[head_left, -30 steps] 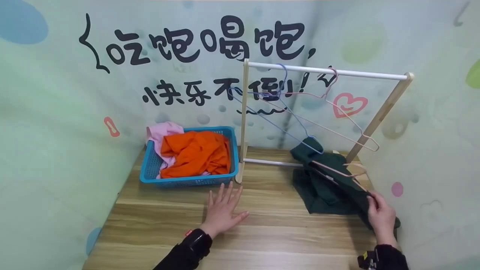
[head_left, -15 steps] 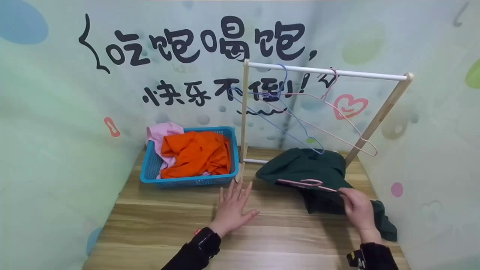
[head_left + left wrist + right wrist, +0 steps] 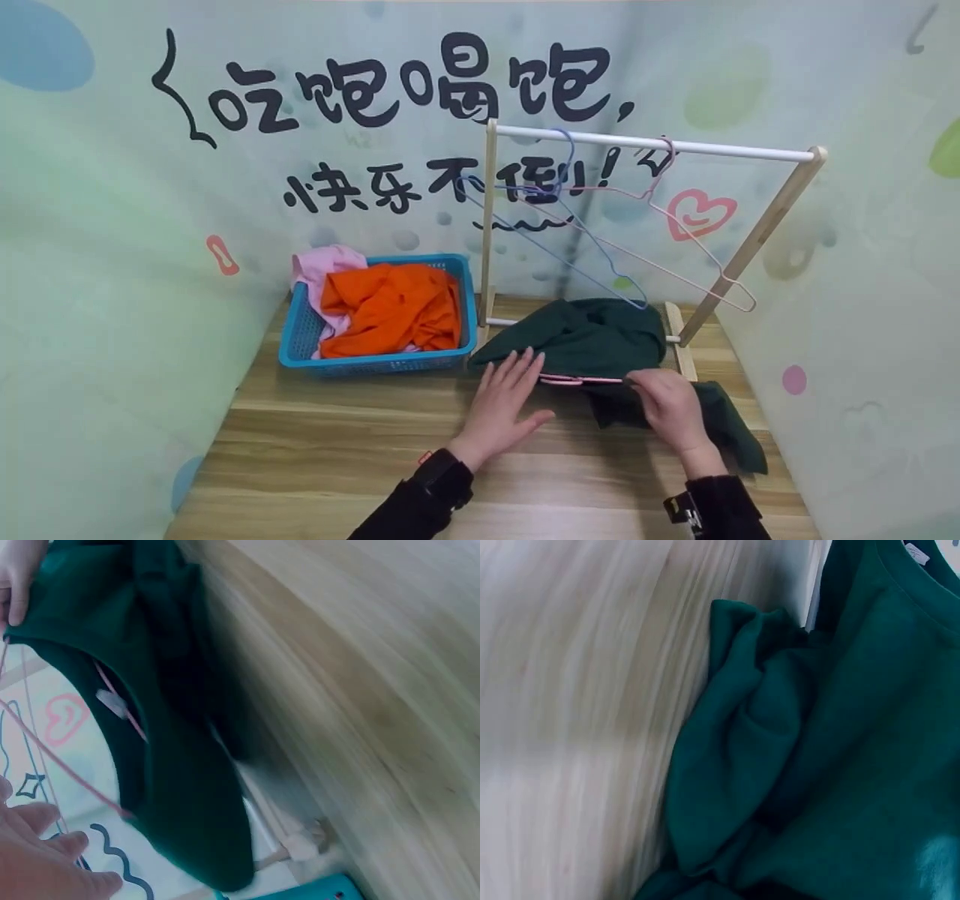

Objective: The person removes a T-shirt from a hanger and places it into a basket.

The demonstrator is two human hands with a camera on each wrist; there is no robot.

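A dark green shirt (image 3: 581, 337) lies bunched at the foot of the rack, its neck opening towards me. Through that opening runs a pink clothes hanger (image 3: 561, 380), its shoulders partly hidden inside the cloth. My right hand (image 3: 671, 412) pinches the shirt's neckline where the hanger wire enters it. Fingers straight, my left hand (image 3: 504, 409) is at the opposite side of the neckline. In the left wrist view the hanger wire (image 3: 64, 759) crosses the opening close to the left fingers (image 3: 37, 817). The right wrist view shows folded green cloth (image 3: 855, 750) but no fingers.
A blue basket (image 3: 285, 337) holding an orange garment (image 3: 394, 307) and a pink one (image 3: 330, 262) stands at the left. A wooden rack with a white rail (image 3: 720, 151) stands behind, carrying a blue hanger (image 3: 600, 247) and another pink hanger (image 3: 697, 240).
My right hand has carried the shirt's neckline and pink hanger leftward. The hanger has turned almost level. My left hand has moved right, up to the shirt.
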